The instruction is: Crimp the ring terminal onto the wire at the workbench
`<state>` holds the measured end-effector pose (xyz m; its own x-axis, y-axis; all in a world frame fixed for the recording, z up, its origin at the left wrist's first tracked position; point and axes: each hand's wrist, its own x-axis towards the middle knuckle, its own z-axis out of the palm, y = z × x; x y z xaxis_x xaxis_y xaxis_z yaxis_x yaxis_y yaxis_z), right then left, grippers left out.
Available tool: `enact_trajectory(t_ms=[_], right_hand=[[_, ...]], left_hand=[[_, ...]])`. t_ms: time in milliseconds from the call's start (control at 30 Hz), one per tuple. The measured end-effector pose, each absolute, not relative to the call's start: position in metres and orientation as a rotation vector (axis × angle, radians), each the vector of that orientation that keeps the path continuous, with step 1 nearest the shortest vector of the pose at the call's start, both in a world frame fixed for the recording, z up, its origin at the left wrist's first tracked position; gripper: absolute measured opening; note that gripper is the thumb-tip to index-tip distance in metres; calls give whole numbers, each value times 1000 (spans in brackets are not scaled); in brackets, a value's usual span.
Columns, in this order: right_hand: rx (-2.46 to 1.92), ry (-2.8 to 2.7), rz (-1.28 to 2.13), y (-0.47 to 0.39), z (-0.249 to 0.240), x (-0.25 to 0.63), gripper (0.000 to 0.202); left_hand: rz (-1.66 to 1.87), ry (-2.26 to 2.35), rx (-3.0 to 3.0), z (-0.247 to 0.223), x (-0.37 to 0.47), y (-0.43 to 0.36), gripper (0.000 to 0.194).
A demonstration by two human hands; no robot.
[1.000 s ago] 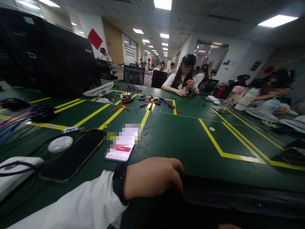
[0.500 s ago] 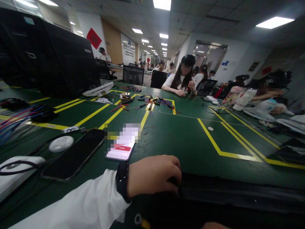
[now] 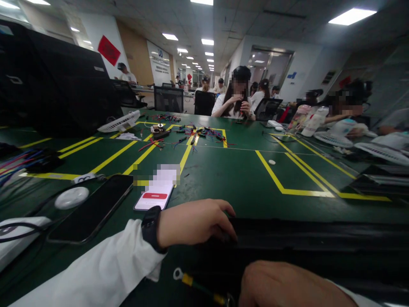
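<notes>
Left hand [image 3: 194, 221] lay palm down at the near edge of the green table [image 3: 236, 179], fingers curled over the rim of a long black tray [image 3: 319, 243], gripping it by the look of it, though fingertips sat in shadow. Right hand [image 3: 287, 285] low at the bottom edge, back up; open or closed, hard to tell. Just left of it lay a wire [image 3: 198, 286] with a ring terminal and yellow sleeve, inside the dark tray. Beyond the left wrist sat a lit phone [image 3: 155, 197], beside a dark phone [image 3: 91, 209]. Farther off, loose coloured wires [image 3: 198, 134] and a seated person [image 3: 234, 102].
</notes>
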<state>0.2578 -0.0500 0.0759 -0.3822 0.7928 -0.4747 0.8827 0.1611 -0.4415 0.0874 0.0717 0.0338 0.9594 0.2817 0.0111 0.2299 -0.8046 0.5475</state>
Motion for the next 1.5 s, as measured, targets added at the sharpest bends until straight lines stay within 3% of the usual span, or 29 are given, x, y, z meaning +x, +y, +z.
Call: enact_trajectory(t_ms=[133, 233, 367, 500, 633, 733, 867, 967, 1100, 1200, 1367, 1433, 1500], right_hand=[[1864, 2386, -1176, -62, 72, 275, 7], [1854, 2500, -1185, -71, 66, 283, 9], [1859, 2450, -1204, -70, 62, 277, 10], [1764, 2644, -1123, -65, 60, 273, 19], [1789, 2558, -1066, -65, 62, 271, 18], [1782, 2438, -1070, -65, 66, 268, 15], [1787, 2356, -1073, -64, 70, 264, 14], [1846, 2290, -1052, -65, 71, 264, 14], [1838, 2299, -1107, -65, 70, 267, 13], [1772, 2457, -1134, -65, 67, 268, 13], [1684, 2538, -1050, -63, 66, 264, 15], [1661, 2505, -992, -60, 67, 262, 16], [1648, 2454, -976, -57, 69, 259, 15]], left_hand=[[139, 419, 2542, 35, 88, 72, 9], [81, 353, 2527, 36, 88, 73, 31], [122, 401, 2527, 35, 87, 72, 13], [89, 346, 2520, 34, 88, 73, 26], [117, 402, 2527, 34, 90, 74, 8], [73, 358, 2514, 36, 91, 74, 26], [86, 382, 2516, 38, 90, 73, 15], [48, 339, 2508, 38, 90, 74, 26], [85, 378, 2514, 36, 90, 74, 15], [71, 329, 2499, 35, 89, 75, 28], [108, 330, 2502, 33, 89, 77, 14], [83, 303, 2504, 33, 89, 77, 24], [92, 311, 2515, 32, 89, 76, 22]])
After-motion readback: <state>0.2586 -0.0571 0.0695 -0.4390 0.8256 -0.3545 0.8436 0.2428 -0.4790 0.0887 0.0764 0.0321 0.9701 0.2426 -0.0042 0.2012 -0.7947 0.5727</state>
